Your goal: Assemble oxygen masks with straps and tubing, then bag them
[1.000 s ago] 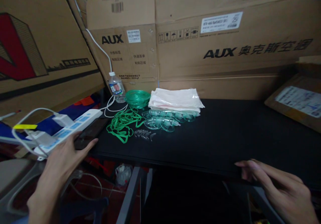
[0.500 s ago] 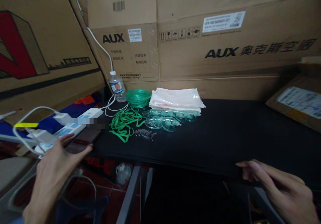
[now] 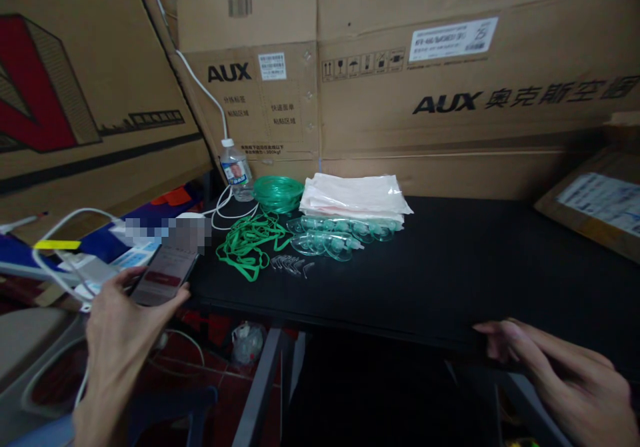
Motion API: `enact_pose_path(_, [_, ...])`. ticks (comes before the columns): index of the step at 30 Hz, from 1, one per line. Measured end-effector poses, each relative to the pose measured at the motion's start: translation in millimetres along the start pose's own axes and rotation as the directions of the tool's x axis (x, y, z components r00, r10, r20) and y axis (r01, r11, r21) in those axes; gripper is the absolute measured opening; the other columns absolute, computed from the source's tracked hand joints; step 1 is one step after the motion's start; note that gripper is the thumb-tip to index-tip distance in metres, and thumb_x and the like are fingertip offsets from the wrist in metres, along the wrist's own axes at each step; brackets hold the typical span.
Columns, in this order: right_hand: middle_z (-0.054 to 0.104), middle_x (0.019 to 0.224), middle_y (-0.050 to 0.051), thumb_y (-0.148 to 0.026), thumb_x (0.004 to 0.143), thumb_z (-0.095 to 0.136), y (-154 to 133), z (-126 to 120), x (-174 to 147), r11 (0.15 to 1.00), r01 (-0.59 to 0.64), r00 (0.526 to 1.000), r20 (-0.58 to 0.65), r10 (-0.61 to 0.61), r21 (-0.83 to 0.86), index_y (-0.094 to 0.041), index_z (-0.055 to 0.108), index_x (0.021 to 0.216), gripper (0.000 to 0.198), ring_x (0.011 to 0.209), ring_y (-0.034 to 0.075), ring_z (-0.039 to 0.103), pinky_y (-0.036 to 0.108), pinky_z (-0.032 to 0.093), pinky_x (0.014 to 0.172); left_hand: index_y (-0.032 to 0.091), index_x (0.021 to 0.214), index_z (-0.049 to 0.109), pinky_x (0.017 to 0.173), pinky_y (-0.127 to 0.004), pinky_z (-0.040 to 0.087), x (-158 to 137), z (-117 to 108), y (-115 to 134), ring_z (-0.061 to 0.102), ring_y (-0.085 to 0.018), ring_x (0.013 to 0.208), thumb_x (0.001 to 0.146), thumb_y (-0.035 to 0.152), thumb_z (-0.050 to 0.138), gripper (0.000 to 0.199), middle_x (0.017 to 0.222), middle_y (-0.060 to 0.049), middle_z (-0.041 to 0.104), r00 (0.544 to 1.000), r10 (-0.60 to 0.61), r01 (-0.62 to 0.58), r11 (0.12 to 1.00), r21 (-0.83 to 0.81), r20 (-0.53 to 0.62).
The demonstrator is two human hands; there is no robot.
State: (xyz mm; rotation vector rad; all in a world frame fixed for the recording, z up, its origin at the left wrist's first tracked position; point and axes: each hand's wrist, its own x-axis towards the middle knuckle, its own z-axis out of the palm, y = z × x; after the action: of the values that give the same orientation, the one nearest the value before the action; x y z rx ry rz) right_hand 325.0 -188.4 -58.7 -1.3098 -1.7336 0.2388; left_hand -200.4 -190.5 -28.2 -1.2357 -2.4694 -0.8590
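My left hand [image 3: 127, 323] grips a smartphone [image 3: 163, 275] by its two long edges, thumb on the right and fingers on the left. The phone is tilted up above the table's left end, its screen lit and its top part blurred out. My right hand [image 3: 555, 373] rests at the table's front right edge, fingers curled and thumb laid against them, with nothing visible in it. Mid-table lie a tangle of green elastic straps [image 3: 247, 243], a coil of green tubing [image 3: 277, 195], clear green masks [image 3: 327, 243], small bent metal strips [image 3: 293, 265] and a stack of white plastic bags [image 3: 355, 197].
A white power strip [image 3: 135, 257] with plugs and cables lies behind the phone. A plastic bottle [image 3: 237, 170] stands at the back left. Large cardboard boxes [image 3: 450, 127] wall off the table's back and left. Another carton [image 3: 595, 193] sits at the right. A stool [image 3: 170, 407] is below.
The phone has tilted up in my left hand, and its dark screen now shows a lit page. My left hand has shifted slightly right. My right hand has hardly moved.
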Motion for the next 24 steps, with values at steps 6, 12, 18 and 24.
enact_pose_path(6, [0.08, 0.066, 0.002, -0.032, 0.085, 0.066, 2, 1, -1, 1.0, -0.014, 1.0, -0.007, 0.014, -0.002, -0.025, 0.084, 0.069, 0.025, 0.054, 0.022, 0.076, 0.023, 0.064, 0.056, 0.011, 0.131, 0.061, 0.093, -0.059, 0.056, 3, 4, -1, 0.067, -0.049, 0.114, 0.069, 0.062, 0.072, 0.081, 0.123, -0.025, 0.069, 1.0, -0.007, 0.007, 1.0, -0.031, -0.004])
enact_pose_path(12, [0.08, 0.068, 0.002, -0.031, 0.085, 0.066, -1, -1, -1, 1.0, -0.02, 1.0, -0.002, 0.02, -0.014, -0.025, 0.084, 0.07, 0.025, 0.056, 0.022, 0.077, 0.023, 0.064, 0.058, 0.011, 0.127, 0.063, 0.094, -0.057, 0.056, 3, 4, -2, 0.068, -0.048, 0.113, 0.068, 0.062, 0.073, 0.079, 0.12, -0.024, 0.071, 1.0, 0.005, -0.006, 0.999, -0.04, -0.013])
enact_pose_path(18, [0.079, 0.065, 0.001, -0.028, 0.086, 0.065, -5, 0, 2, 1.0, 0.019, 1.0, -0.021, -0.019, -0.001, -0.025, 0.083, 0.068, 0.026, 0.053, 0.02, 0.075, 0.02, 0.062, 0.055, 0.013, 0.128, 0.061, 0.097, -0.055, 0.054, 3, 4, 1, 0.066, -0.047, 0.116, 0.069, 0.067, 0.07, 0.081, 0.124, -0.024, 0.069, 1.0, -0.026, 0.026, 1.0, -0.014, -0.005])
enact_pose_path(24, [0.078, 0.063, 0.001, -0.027, 0.085, 0.066, -10, 2, 3, 1.0, 0.017, 0.999, -0.045, -0.016, 0.024, -0.024, 0.083, 0.067, 0.025, 0.051, 0.02, 0.075, 0.019, 0.061, 0.053, 0.008, 0.131, 0.057, 0.096, -0.058, 0.053, 5, 1, 2, 0.063, -0.051, 0.119, 0.071, 0.073, 0.062, 0.089, 0.124, -0.029, 0.067, 0.999, -0.013, 0.011, 0.998, 0.057, 0.035])
